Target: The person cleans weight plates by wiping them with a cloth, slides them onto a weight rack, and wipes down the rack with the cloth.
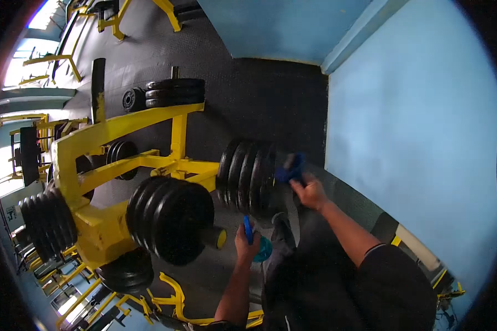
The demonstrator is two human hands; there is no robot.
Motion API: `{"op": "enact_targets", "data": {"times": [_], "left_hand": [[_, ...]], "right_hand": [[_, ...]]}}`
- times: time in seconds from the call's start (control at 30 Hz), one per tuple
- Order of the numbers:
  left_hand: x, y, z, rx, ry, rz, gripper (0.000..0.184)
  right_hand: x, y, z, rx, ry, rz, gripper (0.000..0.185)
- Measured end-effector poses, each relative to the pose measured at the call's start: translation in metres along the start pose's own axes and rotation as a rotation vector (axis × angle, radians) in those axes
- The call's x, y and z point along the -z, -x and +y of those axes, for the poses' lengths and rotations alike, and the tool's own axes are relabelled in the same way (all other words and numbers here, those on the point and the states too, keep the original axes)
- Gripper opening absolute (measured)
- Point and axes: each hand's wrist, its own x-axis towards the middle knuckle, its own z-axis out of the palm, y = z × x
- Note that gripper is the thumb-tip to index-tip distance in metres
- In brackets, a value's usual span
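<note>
Hands closed: left [247,244] round bottle [264,251], right [313,193] round cloth [291,168]

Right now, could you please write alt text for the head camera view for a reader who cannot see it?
A person's right hand holds a blue cloth beside black weight plates on a yellow rack, while the left hand holds a teal bottle with a blue top. Around them are dark gym flooring, a pale blue wall and more yellow equipment.
</note>
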Motion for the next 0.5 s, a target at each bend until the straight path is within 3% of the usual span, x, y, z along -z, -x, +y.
{"op": "enact_targets", "data": {"times": [0.07,0.13,0.17,0.23,0.27,0.37,0.43,0.5], "left_hand": [[-0.008,-0.011,-0.014,-0.095,0.01,0.039,0.02],[-0.007,-0.021,0.001,-0.012,-0.029,0.026,0.022],[-0.005,-0.021,0.012,0.059,-0.061,0.012,0.024],[-0.007,-0.026,0.038,0.08,0.025,0.108,0.028],[-0.01,-0.029,0.042,0.076,0.105,0.203,0.031],[-0.014,-0.032,0.013,0.081,0.106,0.213,0.036],[-0.02,-0.034,0.007,0.093,0.097,0.239,0.036],[-0.024,-0.035,0.0,0.096,0.08,0.263,0.036]], "right_hand": [[-0.057,-0.021,0.037,0.079,0.017,-0.111,0.036],[-0.062,-0.04,-0.025,0.381,0.541,-0.641,0.044],[-0.086,-0.042,-0.019,0.371,0.534,-0.673,0.044],[-0.131,-0.042,-0.001,0.824,0.842,-0.593,0.052],[-0.145,-0.05,0.006,0.824,0.834,-0.62,0.052],[-0.171,-0.092,0.006,0.86,0.797,-0.765,0.061],[-0.159,-0.131,-0.022,0.571,0.735,-0.462,0.063],[-0.161,-0.176,-0.035,0.299,0.809,-0.469,0.066]]}}
